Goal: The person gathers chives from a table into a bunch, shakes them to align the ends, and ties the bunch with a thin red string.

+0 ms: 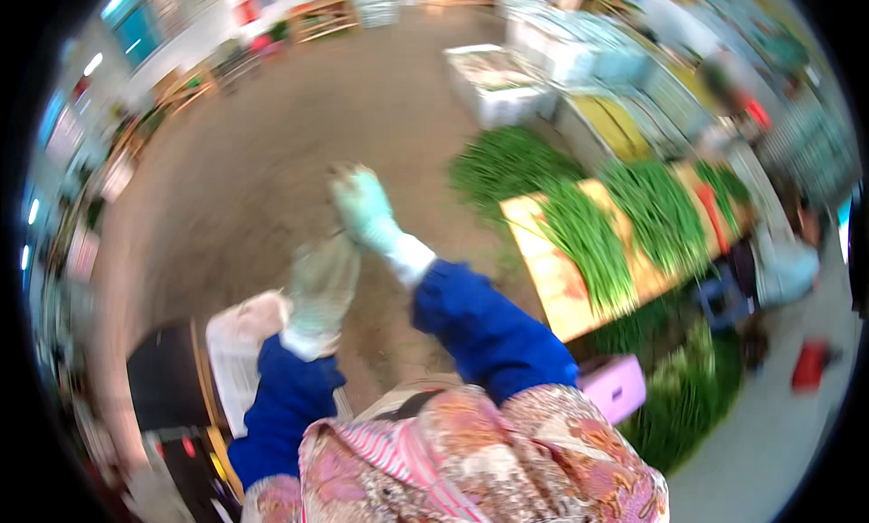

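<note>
Right of left hand (324,283) and right hand (364,208), green stalks (654,215) laid on counter (567,313). Hands blurred; finger opening, grip cannot be told. Gloves (319,298) on both hands best drawn snug.

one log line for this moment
left hand: gloved, close to right hand | right hand: gloved, contact unclear from blur | right side: green stalks on table

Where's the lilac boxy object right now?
Head view, lower right of centre: the lilac boxy object shows just right of the person's blue fabric right sleeve, below the light tan tabletop bearing long green bundles.
</note>
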Tool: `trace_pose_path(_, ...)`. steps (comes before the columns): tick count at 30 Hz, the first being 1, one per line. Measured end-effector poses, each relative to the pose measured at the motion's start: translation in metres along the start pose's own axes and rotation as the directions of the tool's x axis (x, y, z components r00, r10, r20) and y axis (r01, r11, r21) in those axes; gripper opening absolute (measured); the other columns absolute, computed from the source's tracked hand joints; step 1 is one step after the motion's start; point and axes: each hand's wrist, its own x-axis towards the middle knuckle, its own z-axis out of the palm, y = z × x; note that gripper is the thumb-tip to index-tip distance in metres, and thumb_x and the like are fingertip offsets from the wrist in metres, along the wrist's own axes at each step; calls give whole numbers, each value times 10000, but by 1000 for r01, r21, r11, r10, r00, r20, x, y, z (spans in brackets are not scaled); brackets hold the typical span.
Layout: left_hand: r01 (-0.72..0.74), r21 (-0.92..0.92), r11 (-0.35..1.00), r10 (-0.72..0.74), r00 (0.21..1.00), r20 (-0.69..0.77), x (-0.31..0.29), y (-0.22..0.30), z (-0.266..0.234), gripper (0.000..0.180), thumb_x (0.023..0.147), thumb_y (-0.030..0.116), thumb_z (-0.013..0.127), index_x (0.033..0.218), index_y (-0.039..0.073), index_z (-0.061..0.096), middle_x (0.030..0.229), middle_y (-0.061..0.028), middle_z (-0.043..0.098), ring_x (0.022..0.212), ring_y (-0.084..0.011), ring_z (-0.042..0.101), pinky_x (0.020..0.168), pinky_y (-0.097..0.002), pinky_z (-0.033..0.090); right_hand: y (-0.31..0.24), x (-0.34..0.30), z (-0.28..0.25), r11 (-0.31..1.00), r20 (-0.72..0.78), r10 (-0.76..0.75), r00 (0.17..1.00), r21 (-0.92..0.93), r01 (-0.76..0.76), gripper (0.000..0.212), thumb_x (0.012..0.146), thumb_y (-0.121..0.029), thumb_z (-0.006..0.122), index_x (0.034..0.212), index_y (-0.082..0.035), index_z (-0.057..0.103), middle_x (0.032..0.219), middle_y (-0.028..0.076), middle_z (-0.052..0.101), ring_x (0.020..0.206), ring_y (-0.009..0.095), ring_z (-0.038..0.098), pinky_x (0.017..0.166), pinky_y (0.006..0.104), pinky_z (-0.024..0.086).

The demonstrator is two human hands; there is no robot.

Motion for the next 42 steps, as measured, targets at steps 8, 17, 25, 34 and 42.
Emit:
trace_pose_path(8, 295, -295, -909, 120, 862, 493, 36, 63, -58, 763, 903, 515, 462, 1420, 6, 226, 1360, -270, 372, 1265, -347, 380, 1103, -411, 234, 2, -79, -118, 924, -33, 38, 999, -380, -47, 298, 753, -340, 618, 829, -52, 610, 770, 155, 613, 677, 377, 588, 618, 422, 479)
trace_pose_path(17, 966, -241, -96, 344, 259, 903, -56, 32, 16, 563, 764, 242, 667, 1228, -42, 524, 1145, -178, 608, 1002, -262, 604, 882, -335, 454, 19, -348, -238, 401, 17, 801, 599, -758, -515, 238, 817, -318, 554, 904, -126, 662, 865, 136, 648, 808, 323, 622, 723, 439, 492)
trace_pose_path(25, 684, -544, 486, 403, 377, 834, -14, 191, 30, 467, 803, 188, 625, 1189, -63, 546, 1144, -179, 613, 1041, -205, 593, 895, -290, 440, -2, -472, -388, -74, -311, 938, 152, -608, -790, 360, 820, -417, 528, 961, -122, 678, 975, 137, 653, 915, 316, 617, 815, 411, 475)
trace_pose_path(34, 842, -415, 345, 491, 215, 844, 79, 330, 10, 443, 832, 172, 596, 1209, -54, 537, 1151, -146, 609, 1048, -160, 569, 907, -273, 432, 40, -432, -548, 9, -191, 963, 192, -687, -727, 423, 839, -411, 522, 1137, -121, 595, 1066, 143, 628, 978, 316, 598, 839, 412, 471)
trace_pose_path(42, 930, -368, -6, 330, 349, 877, 136, 379, 81, 425, 860, 211, 584, 1204, -33, 526, 1032, -99, 610, 906, -181, 593, 814, -316, 480, 52, -381, -644, 87, -378, 873, 310, -504, -859, 370, 837, -337, 562, 1091, -77, 628, 1000, 161, 647, 925, 319, 623, 820, 387, 489)
